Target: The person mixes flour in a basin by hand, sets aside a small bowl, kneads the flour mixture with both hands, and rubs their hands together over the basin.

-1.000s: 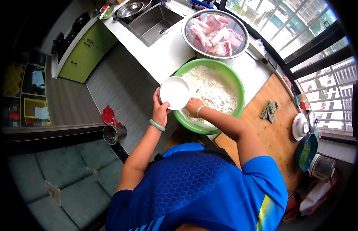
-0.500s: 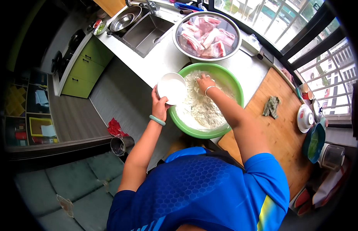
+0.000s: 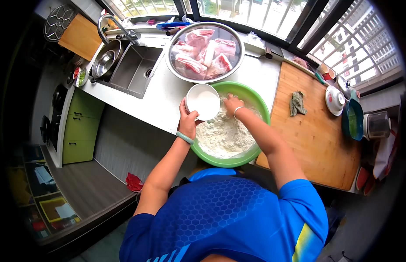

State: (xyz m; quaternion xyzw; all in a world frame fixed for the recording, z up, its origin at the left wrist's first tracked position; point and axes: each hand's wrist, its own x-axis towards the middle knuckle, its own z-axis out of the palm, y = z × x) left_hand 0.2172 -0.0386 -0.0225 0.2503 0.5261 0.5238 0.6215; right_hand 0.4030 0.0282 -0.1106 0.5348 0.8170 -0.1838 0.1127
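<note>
My left hand (image 3: 188, 118) is closed round a white bowl (image 3: 203, 102), thumb over its rim, with white contents inside. The bowl hangs over the left edge of a large green basin (image 3: 229, 163). Pale, crumbly flour (image 3: 227, 134) fills much of the basin. My right hand (image 3: 232, 104) is in the flour near the basin's far side, its fingertips partly hidden, so I cannot tell if they hold anything. Behind the basin, pieces of raw meat (image 3: 190, 65) lie in a wide metal bowl (image 3: 169, 61).
A wooden board (image 3: 316, 144) at the right bears a crumpled green cloth (image 3: 297, 104). Beyond it are a white bowl (image 3: 335, 100) and a teal basin (image 3: 352, 118). The sink (image 3: 133, 72), with metal bowls (image 3: 104, 64) beside it, is at the far left.
The view has turned and shifted. My right hand has moved from beside the white bowl to the basin's far side. The white bowl stays in my left hand.
</note>
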